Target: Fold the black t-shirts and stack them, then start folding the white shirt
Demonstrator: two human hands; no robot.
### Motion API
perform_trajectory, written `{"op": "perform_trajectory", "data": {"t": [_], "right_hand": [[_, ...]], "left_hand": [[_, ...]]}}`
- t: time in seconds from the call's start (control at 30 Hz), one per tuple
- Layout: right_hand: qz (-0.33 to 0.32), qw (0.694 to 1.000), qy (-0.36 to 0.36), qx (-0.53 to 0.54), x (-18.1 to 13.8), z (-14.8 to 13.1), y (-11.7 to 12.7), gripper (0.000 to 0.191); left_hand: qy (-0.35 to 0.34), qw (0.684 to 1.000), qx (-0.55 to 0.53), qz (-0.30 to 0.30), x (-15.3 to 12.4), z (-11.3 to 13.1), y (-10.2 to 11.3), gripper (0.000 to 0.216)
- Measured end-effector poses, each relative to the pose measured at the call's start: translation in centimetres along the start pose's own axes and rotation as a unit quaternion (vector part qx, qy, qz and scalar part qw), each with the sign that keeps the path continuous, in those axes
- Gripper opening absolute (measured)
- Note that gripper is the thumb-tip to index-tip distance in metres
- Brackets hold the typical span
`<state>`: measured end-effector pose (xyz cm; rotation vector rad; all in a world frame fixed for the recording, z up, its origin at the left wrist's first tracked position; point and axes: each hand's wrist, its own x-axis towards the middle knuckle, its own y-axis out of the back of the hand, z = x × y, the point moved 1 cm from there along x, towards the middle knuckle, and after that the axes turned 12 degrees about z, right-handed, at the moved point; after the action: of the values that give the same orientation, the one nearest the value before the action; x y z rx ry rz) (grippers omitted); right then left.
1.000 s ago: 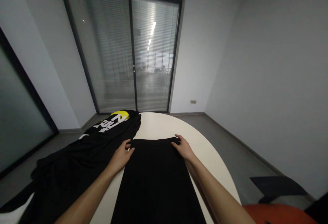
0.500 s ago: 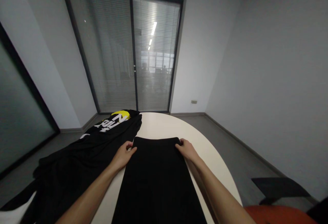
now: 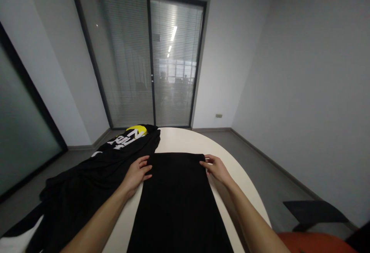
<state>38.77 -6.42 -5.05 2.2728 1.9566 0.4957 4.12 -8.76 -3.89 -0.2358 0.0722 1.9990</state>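
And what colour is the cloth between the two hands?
The cloth is black, with no pattern that I can see. The head view shows it best.

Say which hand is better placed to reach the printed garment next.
Likely the left hand: it is nearer the printed garment, while the right hand is at the plain cloth's opposite edge.
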Motion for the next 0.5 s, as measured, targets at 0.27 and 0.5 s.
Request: {"op": "perform_trajectory", "data": {"t": [0.27, 0.5], "right_hand": [[-0.075, 0.984, -0.122, 0.102, -2.3, -1.0, 1.1, 0.049], [-0.071, 0.988, -0.032, 0.131, -2.1, -2.0, 0.7, 0.044]], "left_hand": [[0.073, 0.994, -0.069, -0.04, -1.3, 1.0, 0.2, 0.024], [0.001, 0.992, -0.119, -0.031, -0.8, 1.0, -0.2, 0.02]]}}
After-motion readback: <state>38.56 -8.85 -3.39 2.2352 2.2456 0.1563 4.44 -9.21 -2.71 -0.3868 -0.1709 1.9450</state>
